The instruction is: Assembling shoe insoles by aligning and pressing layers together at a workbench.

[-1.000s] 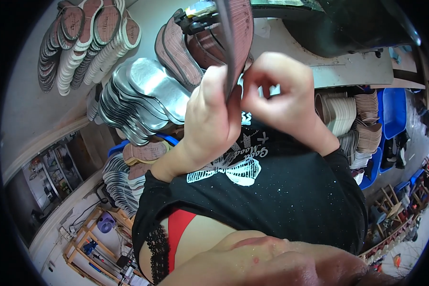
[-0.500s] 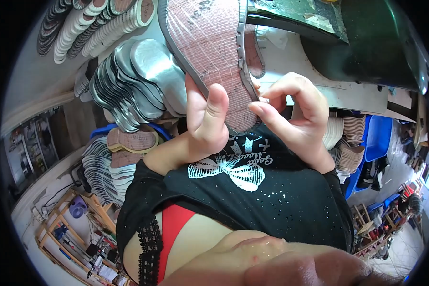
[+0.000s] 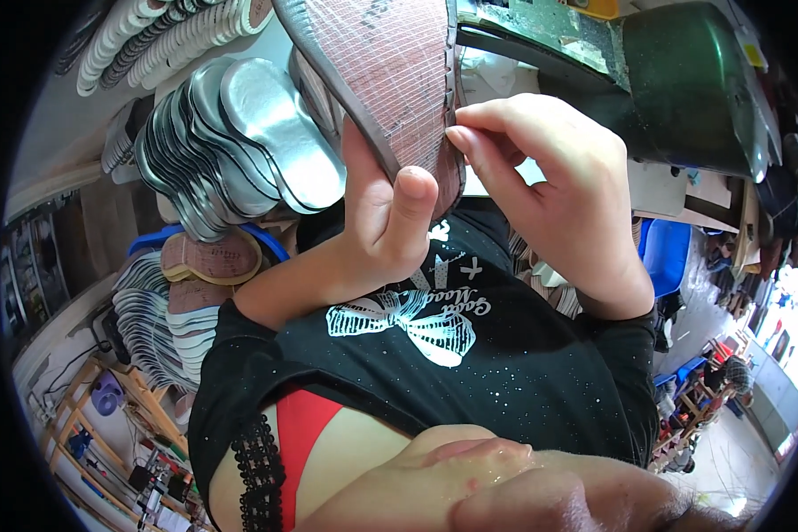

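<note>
A shoe insole (image 3: 390, 62) with a pinkish-brown, cross-ruled face and a dark grey folded binding stands tilted in front of my chest. My left hand (image 3: 383, 208) grips its left edge near the narrow end, thumb on the face and the other fingers behind. On the opposite edge, the thumb and forefinger of my right hand (image 3: 559, 168) pinch the binding, which shows small pleats there. The insole's top end runs out of the picture.
Silver insoles (image 3: 266, 124) stand stacked left of the held one. White-edged insoles (image 3: 191, 40) lie in rows at the upper left. A blue bin (image 3: 663, 257) stands at the right, below a dark green machine (image 3: 692, 89). More insoles (image 3: 208, 257) are piled beside my left elbow.
My right hand has moved up along the insole's edge, its fingertips closer together on the binding. The insole has turned slightly, and its narrow end sits higher. My left hand keeps its grip.
</note>
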The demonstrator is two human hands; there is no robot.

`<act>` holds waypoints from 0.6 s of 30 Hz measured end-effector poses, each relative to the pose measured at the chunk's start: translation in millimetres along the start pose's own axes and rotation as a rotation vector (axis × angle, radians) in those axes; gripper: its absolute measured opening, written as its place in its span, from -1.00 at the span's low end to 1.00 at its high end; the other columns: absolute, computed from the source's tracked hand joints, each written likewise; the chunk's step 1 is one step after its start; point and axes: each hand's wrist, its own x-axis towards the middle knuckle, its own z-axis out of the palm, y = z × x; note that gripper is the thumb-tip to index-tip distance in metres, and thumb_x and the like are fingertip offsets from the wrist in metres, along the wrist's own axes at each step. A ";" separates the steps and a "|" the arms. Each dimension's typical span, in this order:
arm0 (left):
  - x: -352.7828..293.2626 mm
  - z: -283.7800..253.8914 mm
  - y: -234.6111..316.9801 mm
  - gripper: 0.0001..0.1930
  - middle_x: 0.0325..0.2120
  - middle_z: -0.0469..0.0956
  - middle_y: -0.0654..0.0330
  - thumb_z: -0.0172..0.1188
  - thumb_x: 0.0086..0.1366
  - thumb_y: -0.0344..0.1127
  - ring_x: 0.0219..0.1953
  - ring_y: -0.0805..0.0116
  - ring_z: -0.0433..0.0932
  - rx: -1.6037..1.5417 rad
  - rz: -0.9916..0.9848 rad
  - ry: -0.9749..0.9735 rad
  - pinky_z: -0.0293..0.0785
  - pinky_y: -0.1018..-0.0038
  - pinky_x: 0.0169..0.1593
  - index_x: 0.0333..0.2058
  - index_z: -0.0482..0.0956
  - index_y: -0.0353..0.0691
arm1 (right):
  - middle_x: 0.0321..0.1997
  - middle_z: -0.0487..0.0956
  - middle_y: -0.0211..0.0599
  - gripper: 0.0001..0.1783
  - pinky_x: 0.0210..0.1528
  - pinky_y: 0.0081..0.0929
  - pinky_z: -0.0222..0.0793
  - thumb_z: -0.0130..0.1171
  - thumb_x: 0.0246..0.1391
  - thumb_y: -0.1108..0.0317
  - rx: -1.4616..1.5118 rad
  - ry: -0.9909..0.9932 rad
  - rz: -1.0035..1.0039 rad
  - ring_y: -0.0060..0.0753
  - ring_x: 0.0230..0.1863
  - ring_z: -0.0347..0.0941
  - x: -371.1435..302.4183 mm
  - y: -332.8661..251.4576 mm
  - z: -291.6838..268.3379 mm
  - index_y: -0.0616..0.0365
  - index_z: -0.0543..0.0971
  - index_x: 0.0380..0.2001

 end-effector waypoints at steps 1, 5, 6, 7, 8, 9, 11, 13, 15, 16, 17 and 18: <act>-1.3 0.2 1.2 -0.26 0.09 0.20 -0.07 -0.10 0.39 -0.04 0.11 0.26 0.30 0.033 0.008 0.010 0.22 0.35 0.16 0.22 -0.31 -0.41 | -0.48 0.56 -0.28 -0.85 -0.44 -0.66 0.40 0.28 -0.09 0.57 -0.010 -0.007 -0.009 -0.56 -0.51 0.50 1.1 -2.3 -2.0 0.26 0.59 -0.37; -3.7 -5.3 10.8 -0.41 0.02 0.31 -0.04 -0.12 0.41 -0.16 0.04 0.28 0.38 -0.013 -0.038 0.044 0.28 0.38 0.13 0.21 -0.17 -0.37 | -0.45 0.58 -0.29 -0.85 -0.41 -0.66 0.41 0.27 -0.09 0.59 0.094 -0.040 0.007 -0.56 -0.48 0.51 5.8 -4.0 -6.6 0.29 0.58 -0.36; -2.2 -6.2 14.9 -0.47 -0.01 0.36 -0.03 -0.14 0.42 -0.21 0.01 0.28 0.42 -0.069 -0.121 0.032 0.32 0.40 0.10 0.20 -0.11 -0.35 | -0.44 0.59 -0.29 -0.84 -0.39 -0.66 0.41 0.27 -0.09 0.59 0.189 -0.048 0.074 -0.57 -0.47 0.51 5.4 -3.4 -7.3 0.31 0.58 -0.36; 0.6 -6.1 17.7 -0.57 -0.06 0.42 0.02 -0.20 0.44 -0.30 -0.05 0.31 0.47 -0.029 -0.138 0.042 0.38 0.44 0.05 0.18 -0.03 -0.31 | -0.44 0.57 -0.37 -0.84 -0.38 -0.69 0.39 0.28 -0.05 0.53 0.260 -0.076 0.128 -0.65 -0.45 0.48 4.3 -1.8 -6.9 0.33 0.56 -0.35; 2.8 -3.5 20.9 -0.57 -0.06 0.42 0.02 -0.20 0.44 -0.30 -0.05 0.31 0.47 -0.031 -0.136 0.050 0.38 0.44 0.05 0.18 -0.03 -0.31 | -0.44 0.57 -0.37 -0.84 -0.38 -0.69 0.39 0.28 -0.05 0.53 0.259 -0.085 0.126 -0.65 -0.45 0.48 3.5 0.1 -6.6 0.33 0.56 -0.35; 4.9 1.1 24.4 -0.58 -0.06 0.42 0.03 -0.21 0.44 -0.30 -0.05 0.33 0.47 -0.061 -0.197 0.127 0.38 0.45 0.04 0.18 -0.02 -0.31 | -0.48 0.56 -0.37 -0.83 -0.42 -0.67 0.38 0.28 -0.02 0.43 0.375 -0.151 0.257 -0.64 -0.47 0.48 2.4 1.7 -6.6 0.30 0.55 -0.38; 7.1 3.6 28.4 -0.65 -0.10 0.43 0.06 -0.25 0.46 -0.17 -0.09 0.36 0.48 -0.010 -0.299 0.217 0.39 0.39 0.01 0.07 0.17 -0.28 | -0.51 0.56 -0.38 -0.71 -0.46 -0.69 0.34 0.30 0.02 0.25 0.582 -0.272 0.420 -0.72 -0.48 0.45 -5.2 12.0 0.1 0.29 0.53 -0.40; 11.5 -0.5 25.8 -0.63 -0.09 0.43 0.07 -0.23 0.45 -0.17 -0.09 0.36 0.48 -0.027 -0.306 0.247 0.39 0.40 0.01 0.09 0.16 -0.28 | -0.48 0.58 -0.35 -0.71 -0.45 -0.68 0.38 0.17 0.15 0.21 0.814 -0.532 0.549 -0.65 -0.48 0.49 -7.2 10.7 1.2 0.26 0.51 -0.28; 20.6 -7.9 19.7 -0.59 -0.08 0.44 0.11 -0.16 0.43 -0.16 -0.10 0.40 0.47 0.005 -0.354 0.326 0.36 0.46 0.01 0.12 0.17 -0.29 | -0.44 0.59 -0.27 -0.74 -0.44 -0.66 0.44 0.00 0.26 0.26 1.122 -0.559 0.651 -0.54 -0.47 0.54 -17.1 11.0 15.9 0.26 0.46 -0.19; 24.9 -16.3 17.4 -0.58 -0.04 0.42 0.12 -0.12 0.42 -0.14 -0.11 0.42 0.47 0.060 -0.367 0.317 0.35 0.50 0.01 0.10 0.24 -0.31 | -0.46 0.59 -0.22 -0.73 -0.44 -0.65 0.44 -0.01 0.26 0.26 1.217 -0.474 0.712 -0.52 -0.48 0.54 -22.4 12.5 24.5 0.30 0.45 -0.22; 35.0 -18.7 13.3 -0.66 -0.15 0.45 0.18 -0.05 0.39 -0.16 -0.19 0.46 0.45 0.011 -0.337 0.400 0.34 0.55 -0.04 -0.02 0.35 -0.30 | -0.47 0.58 -0.23 -0.73 -0.45 -0.64 0.45 -0.02 0.27 0.26 1.204 -0.447 0.703 -0.52 -0.50 0.54 -26.2 16.2 32.4 0.30 0.45 -0.23; 47.3 -21.4 7.1 -0.73 -0.27 0.48 0.25 0.02 0.36 -0.19 -0.28 0.50 0.43 -0.043 -0.308 0.476 0.32 0.61 -0.09 -0.14 0.47 -0.29 | -0.49 0.58 -0.23 -0.73 -0.47 -0.63 0.45 -0.02 0.27 0.26 1.188 -0.414 0.694 -0.52 -0.51 0.53 -27.8 18.6 37.5 0.30 0.45 -0.24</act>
